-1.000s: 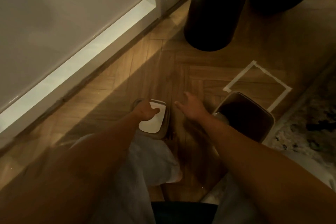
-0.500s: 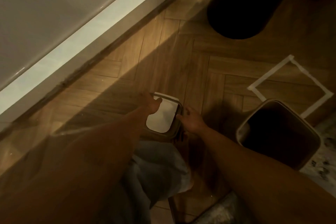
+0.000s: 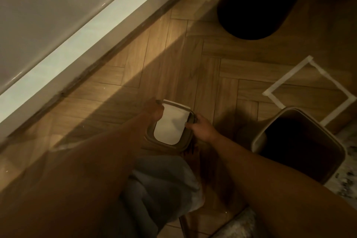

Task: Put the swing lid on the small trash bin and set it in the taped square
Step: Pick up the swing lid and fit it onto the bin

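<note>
The swing lid (image 3: 172,124), a brown frame with a white flap, lies on the wooden floor in front of my knee. My left hand (image 3: 154,111) grips its left edge, thumb on the flap. My right hand (image 3: 201,128) holds its right edge. The small trash bin (image 3: 259,137), beige with a dark open inside, stands lidless to the right of my right arm. The taped square (image 3: 276,88) of white tape is on the floor just beyond the bin; the bin's rim overlaps its near corner.
A large dark round container (image 3: 251,6) stands at the back, beyond the tape. A white wall and baseboard (image 3: 77,44) run diagonally on the left. A patterned rug (image 3: 345,183) lies at the right edge. My grey-clad knee (image 3: 162,185) is below the lid.
My right hand moved from hovering open over the floor to gripping the lid's right edge. The view shifted left and down, so bin and tape sit further right.
</note>
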A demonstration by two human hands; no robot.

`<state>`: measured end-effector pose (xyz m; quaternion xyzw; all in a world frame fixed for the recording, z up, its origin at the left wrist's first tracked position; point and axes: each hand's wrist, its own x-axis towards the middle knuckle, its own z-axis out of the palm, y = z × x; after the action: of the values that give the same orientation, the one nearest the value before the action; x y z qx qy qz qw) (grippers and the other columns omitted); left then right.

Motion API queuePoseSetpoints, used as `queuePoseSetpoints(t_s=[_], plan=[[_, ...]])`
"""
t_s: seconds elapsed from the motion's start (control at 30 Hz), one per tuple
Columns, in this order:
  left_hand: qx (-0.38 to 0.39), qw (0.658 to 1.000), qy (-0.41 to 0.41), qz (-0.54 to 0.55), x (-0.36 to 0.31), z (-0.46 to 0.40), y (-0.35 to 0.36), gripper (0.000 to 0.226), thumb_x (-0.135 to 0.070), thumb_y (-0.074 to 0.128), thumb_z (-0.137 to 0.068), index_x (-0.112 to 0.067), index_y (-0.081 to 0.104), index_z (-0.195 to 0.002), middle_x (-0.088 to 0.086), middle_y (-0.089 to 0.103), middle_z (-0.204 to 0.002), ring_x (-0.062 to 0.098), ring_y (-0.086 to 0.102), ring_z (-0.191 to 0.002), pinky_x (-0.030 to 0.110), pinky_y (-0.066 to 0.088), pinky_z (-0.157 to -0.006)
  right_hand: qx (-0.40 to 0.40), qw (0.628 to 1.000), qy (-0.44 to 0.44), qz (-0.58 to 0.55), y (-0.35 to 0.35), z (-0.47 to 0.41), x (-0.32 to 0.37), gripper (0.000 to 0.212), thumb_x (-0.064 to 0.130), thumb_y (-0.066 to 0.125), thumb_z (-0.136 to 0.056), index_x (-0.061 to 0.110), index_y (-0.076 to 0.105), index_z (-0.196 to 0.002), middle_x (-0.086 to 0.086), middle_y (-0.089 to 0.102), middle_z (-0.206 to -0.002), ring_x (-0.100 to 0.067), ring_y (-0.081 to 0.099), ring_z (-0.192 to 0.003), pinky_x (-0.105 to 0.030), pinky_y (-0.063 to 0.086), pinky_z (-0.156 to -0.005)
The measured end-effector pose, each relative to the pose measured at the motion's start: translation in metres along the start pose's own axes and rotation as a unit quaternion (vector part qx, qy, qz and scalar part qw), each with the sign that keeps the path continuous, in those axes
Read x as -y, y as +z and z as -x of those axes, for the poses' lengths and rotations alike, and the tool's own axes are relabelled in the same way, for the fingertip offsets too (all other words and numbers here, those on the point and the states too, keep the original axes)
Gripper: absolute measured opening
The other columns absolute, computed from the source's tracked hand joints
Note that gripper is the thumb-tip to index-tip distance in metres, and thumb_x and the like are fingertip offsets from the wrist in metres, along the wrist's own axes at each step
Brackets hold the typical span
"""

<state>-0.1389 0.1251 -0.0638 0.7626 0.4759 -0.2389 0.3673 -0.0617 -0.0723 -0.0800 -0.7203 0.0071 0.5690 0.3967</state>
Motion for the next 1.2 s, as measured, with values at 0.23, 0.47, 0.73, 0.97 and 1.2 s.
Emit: queuePoseSetpoints(t_s=[0.23,0.47,0.73,0.97,1.2], plan=[[-0.057,0.995,0.070,-0.032,-0.057,0.033,-0.037,0.029,-0.015,0.051,-0.102,0.005,0.062,-0.122,0.022,0.063,-0.122,0.035,0.062,-0.111,0.039,0.050,-0.095,-0.071,0.995,-0.065,0.010,-0.034,0.019,0.040,0.052,0.025,0.073,-0.092,0.015,0.059,-0.142,-0.005,0.067,-0.132,-0.024,0.065,-0.116,-0.034,0.057,-0.090],[-0.104,0.987,0.124,0.025,-0.115,0.075,-0.063,0.022,-0.012,0.055,-0.098,-0.002,0.068,-0.084,0.016,0.066,-0.090,0.028,0.064,-0.086,0.027,0.050,-0.072,-0.175,0.979,-0.101,0.030,-0.109,0.061,0.076,0.051,0.040,0.067,-0.094,0.026,0.058,-0.142,0.008,0.062,-0.113,0.001,0.056,-0.075,-0.017,0.043,-0.059],[-0.176,0.935,0.276,0.133,-0.178,0.130,-0.077,0.021,-0.020,0.070,-0.090,-0.014,0.076,-0.110,-0.011,0.069,-0.096,-0.004,0.058,-0.078,-0.002,0.037,-0.064,-0.196,0.965,-0.158,0.067,-0.172,0.115,0.096,0.071,0.036,0.069,-0.093,0.021,0.040,-0.156,-0.008,0.051,-0.153,-0.023,0.064,-0.119,-0.038,0.054,-0.095],[-0.220,0.900,0.345,0.154,-0.231,0.169,-0.062,0.011,-0.015,0.076,-0.083,-0.013,0.079,-0.094,-0.023,0.060,-0.075,-0.026,0.052,-0.067,-0.007,0.034,-0.061,-0.148,0.946,-0.235,0.165,-0.173,0.199,0.099,0.065,0.040,0.065,-0.097,0.024,0.042,-0.156,0.002,0.053,-0.150,0.003,0.066,-0.107,-0.012,0.049,-0.078],[-0.195,0.915,0.348,0.062,-0.287,0.190,-0.017,0.013,-0.020,0.074,-0.085,-0.013,0.070,-0.075,-0.001,0.067,-0.067,0.009,0.065,-0.060,0.020,0.052,-0.055,-0.056,0.963,-0.231,0.124,-0.144,0.238,0.061,0.071,0.049,0.068,-0.093,0.025,0.041,-0.155,0.009,0.058,-0.142,-0.010,0.059,-0.125,-0.031,0.053,-0.099]])
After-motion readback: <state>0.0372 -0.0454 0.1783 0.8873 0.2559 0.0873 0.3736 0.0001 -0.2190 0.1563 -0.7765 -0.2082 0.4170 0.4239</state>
